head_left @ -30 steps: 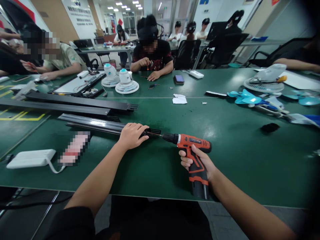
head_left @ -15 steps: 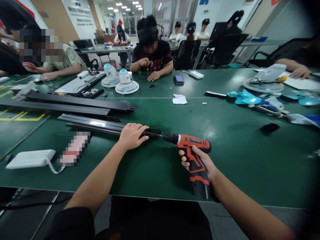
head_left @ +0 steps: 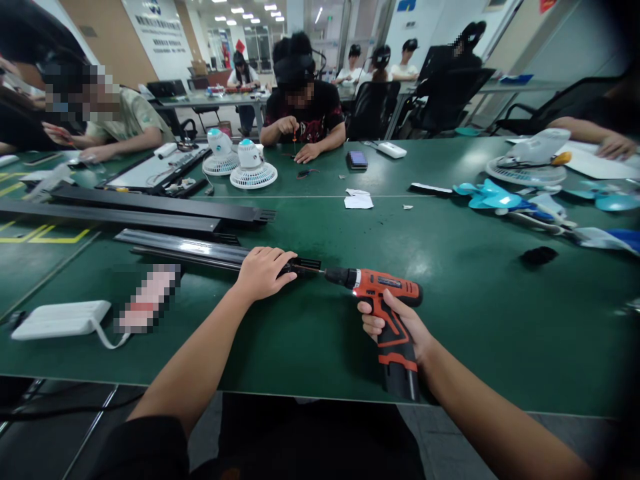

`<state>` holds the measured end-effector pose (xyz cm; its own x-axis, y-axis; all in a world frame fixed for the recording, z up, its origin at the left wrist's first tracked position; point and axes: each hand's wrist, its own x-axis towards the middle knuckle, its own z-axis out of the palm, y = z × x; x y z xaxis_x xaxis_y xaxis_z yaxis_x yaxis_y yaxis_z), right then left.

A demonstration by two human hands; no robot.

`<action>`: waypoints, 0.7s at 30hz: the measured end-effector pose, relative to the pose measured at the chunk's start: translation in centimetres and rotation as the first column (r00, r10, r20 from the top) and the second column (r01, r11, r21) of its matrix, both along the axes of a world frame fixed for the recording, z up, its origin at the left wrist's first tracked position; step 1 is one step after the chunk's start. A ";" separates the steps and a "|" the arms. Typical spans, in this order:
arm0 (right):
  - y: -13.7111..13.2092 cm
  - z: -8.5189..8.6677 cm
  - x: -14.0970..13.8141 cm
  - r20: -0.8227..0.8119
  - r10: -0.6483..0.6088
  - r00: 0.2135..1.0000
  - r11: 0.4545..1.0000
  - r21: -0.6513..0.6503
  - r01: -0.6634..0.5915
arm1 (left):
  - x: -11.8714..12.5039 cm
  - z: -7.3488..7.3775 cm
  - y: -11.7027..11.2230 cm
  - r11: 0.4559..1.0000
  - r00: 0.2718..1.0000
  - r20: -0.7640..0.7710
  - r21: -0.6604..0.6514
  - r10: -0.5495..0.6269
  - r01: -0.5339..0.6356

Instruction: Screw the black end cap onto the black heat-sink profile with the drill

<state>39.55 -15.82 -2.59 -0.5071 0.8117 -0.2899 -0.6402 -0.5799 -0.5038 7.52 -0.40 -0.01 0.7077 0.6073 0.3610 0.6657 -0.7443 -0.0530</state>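
Observation:
My right hand (head_left: pixel 407 327) is wrapped around the grip of an orange and black cordless drill (head_left: pixel 387 281), its index finger at the trigger. The drill points left, with a small light lit below its chuck. Its thin bit meets the right end of a long, shiny black profile (head_left: pixel 185 245); whether a screw sits there is too small to tell. My left hand (head_left: pixel 264 272) presses down over that profile close to the end, fingers curled over the far side and thumb on the near side.
More long black profiles (head_left: pixel 150 213) lie behind. A white power bank (head_left: pixel 60 320) is cabled to a blurred phone (head_left: pixel 150 299) at left. White fan parts (head_left: pixel 253 167), paper scraps (head_left: pixel 359 200) and blue fan blades (head_left: pixel 487 197) lie farther back. Several people work around the green table (head_left: pixel 310 360).
The drill's light has come on, and the fingers of my right hand have closed further on the trigger. My left hand and the profile stay in place.

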 end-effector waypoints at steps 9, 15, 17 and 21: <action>0.0 -0.2 0.2 0.017 0.000 1.000 1.000 -0.021 0.000 | 0.0 0.2 0.0 1.000 1.000 -0.006 0.002 0.001 -0.001; 0.0 0.0 -0.1 0.006 -0.012 1.000 1.000 -0.021 0.012 | -0.1 0.1 0.1 1.000 1.000 -0.006 0.011 -0.003 0.003; 0.0 0.2 -0.2 0.007 -0.023 1.000 1.000 -0.006 0.023 | -0.1 0.2 0.1 1.000 1.000 -0.012 0.008 -0.002 0.002; 0.1 0.4 -0.3 0.009 -0.018 1.000 1.000 0.020 0.018 | 0.0 0.3 0.2 1.000 1.000 -0.027 0.001 -0.004 0.004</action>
<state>39.27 -15.69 -2.22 -0.4900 0.8263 -0.2777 -0.6458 -0.5581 -0.5211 7.47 -0.24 0.25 0.7198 0.6042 0.3419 0.6611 -0.7469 -0.0719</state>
